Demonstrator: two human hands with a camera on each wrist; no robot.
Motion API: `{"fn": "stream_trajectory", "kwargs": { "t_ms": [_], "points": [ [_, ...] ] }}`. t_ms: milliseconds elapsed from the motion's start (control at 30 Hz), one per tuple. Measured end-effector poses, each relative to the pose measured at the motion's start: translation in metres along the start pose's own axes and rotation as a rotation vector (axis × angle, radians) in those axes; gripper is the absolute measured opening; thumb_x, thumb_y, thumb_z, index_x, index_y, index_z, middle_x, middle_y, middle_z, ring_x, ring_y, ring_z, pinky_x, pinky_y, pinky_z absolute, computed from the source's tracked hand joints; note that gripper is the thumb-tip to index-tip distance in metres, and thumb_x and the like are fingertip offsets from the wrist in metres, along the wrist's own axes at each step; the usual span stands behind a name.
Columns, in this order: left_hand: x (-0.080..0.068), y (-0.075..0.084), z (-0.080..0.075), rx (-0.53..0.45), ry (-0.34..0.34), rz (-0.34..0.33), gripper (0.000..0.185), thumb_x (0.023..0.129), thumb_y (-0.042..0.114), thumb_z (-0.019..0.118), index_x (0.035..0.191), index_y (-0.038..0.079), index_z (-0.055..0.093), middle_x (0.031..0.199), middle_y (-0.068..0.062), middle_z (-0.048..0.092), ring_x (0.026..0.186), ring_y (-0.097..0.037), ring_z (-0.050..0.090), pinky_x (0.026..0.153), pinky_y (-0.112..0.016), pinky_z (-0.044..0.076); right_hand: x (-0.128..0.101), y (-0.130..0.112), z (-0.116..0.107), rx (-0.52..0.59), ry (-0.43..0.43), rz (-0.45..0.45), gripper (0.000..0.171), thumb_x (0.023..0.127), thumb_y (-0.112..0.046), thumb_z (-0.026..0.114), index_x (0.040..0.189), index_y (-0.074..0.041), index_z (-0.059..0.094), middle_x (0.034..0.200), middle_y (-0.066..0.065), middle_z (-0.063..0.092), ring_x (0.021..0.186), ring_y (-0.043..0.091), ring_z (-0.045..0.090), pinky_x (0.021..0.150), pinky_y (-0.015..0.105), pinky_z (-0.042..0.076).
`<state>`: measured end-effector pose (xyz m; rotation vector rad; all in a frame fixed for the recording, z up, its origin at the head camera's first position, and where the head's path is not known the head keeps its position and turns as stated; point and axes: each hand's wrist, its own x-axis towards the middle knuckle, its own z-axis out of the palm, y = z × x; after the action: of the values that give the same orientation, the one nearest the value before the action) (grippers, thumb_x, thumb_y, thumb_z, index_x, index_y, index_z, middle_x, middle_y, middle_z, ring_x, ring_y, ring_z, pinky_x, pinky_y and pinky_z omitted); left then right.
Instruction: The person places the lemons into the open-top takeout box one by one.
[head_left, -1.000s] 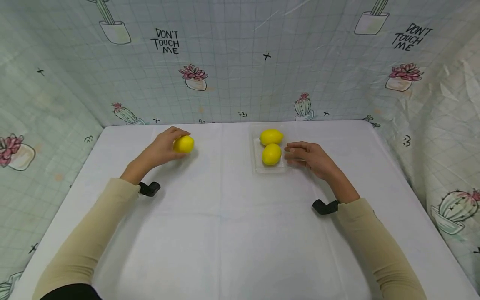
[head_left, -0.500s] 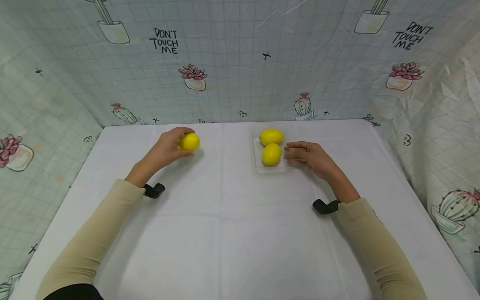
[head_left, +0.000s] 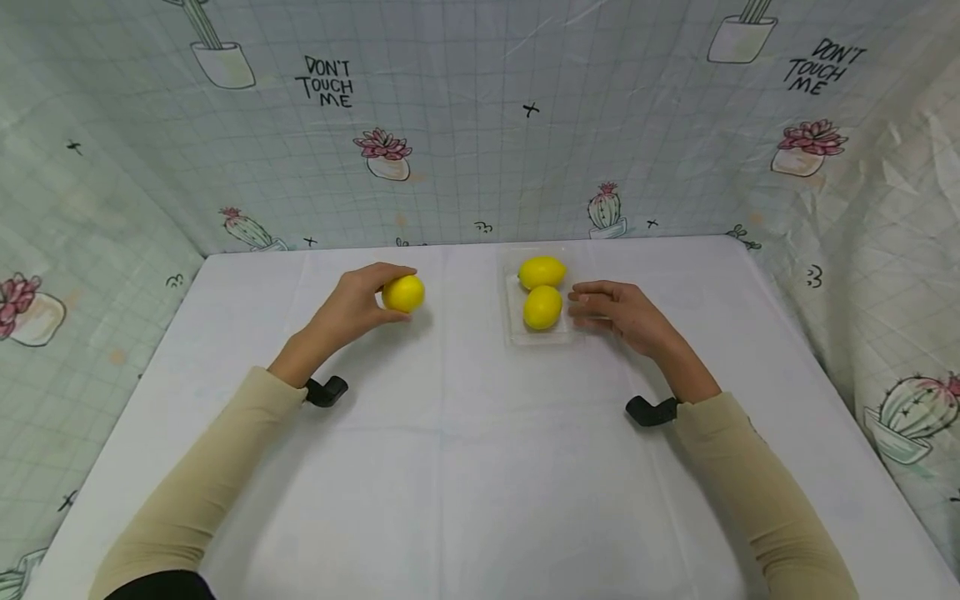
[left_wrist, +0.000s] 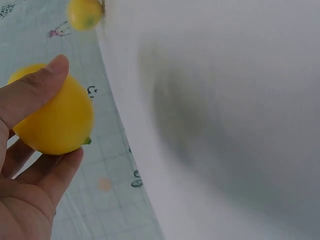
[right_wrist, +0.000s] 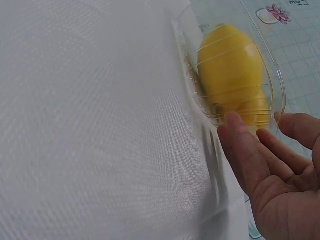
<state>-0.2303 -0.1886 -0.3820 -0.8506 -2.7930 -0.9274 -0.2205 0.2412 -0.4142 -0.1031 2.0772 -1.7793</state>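
Note:
My left hand point(head_left: 348, 312) holds a yellow lemon point(head_left: 404, 293) above the white table, left of the tray. In the left wrist view the thumb lies across one side of the lemon point(left_wrist: 57, 120), with fingers on the opposite side and its green tip showing. A clear plastic tray point(head_left: 515, 337) carries two more lemons, a rear one point(head_left: 542, 272) and a front one point(head_left: 543, 307). At the tray's right side rests my right hand point(head_left: 626, 317). The right wrist view has its loosely bent fingertips point(right_wrist: 233, 121) touching the tray wall, apart from the lemons.
White cloth covers the table point(head_left: 450, 467). A patterned curtain point(head_left: 465, 125) with cactus drawings closes off the back and both sides. Black wrist-worn pieces point(head_left: 327, 392) stick out by the sleeves.
My left hand has moved right and slightly nearer to me with the lemon, closer to the tray. The right hand and the tray have stayed in place.

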Motion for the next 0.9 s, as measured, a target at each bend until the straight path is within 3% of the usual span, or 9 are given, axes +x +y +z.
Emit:
{"fn": "stream_trajectory", "kwargs": {
  "t_ms": [200, 467, 900],
  "points": [
    [0.004, 0.011, 0.007, -0.012, 0.037, 0.079, 0.067, 0.074, 0.011, 0.091, 0.134, 0.004, 0.063, 0.134, -0.012, 0.064, 0.123, -0.031, 0.06, 0.106, -0.047, 0.05, 0.002, 0.002, 0.0, -0.002, 0.012, 0.003, 0.048, 0.108, -0.018, 0.051, 0.15, 0.004, 0.042, 0.154, 0.02, 0.044, 0.135, 0.036, 0.052, 0.099, 0.032, 0.054],
    [0.009, 0.028, 0.014, -0.097, 0.053, 0.117, 0.066, 0.075, 0.009, 0.09, 0.135, 0.006, 0.063, 0.136, -0.011, 0.063, 0.12, -0.029, 0.061, 0.094, -0.042, 0.058, 0.003, 0.001, 0.0, -0.002, 0.019, 0.004, 0.049, 0.108, -0.02, 0.052, 0.149, 0.004, 0.043, 0.153, 0.019, 0.046, 0.134, 0.035, 0.054, 0.098, 0.03, 0.055],
    [0.012, 0.05, 0.021, -0.191, 0.073, 0.193, 0.066, 0.074, 0.008, 0.09, 0.134, 0.004, 0.064, 0.136, -0.011, 0.063, 0.122, -0.027, 0.061, 0.096, -0.04, 0.057, 0.003, 0.003, 0.0, -0.026, 0.013, 0.01, 0.05, 0.108, -0.022, 0.052, 0.15, 0.004, 0.042, 0.154, 0.021, 0.045, 0.135, 0.034, 0.053, 0.098, 0.03, 0.054]
  ]
}}
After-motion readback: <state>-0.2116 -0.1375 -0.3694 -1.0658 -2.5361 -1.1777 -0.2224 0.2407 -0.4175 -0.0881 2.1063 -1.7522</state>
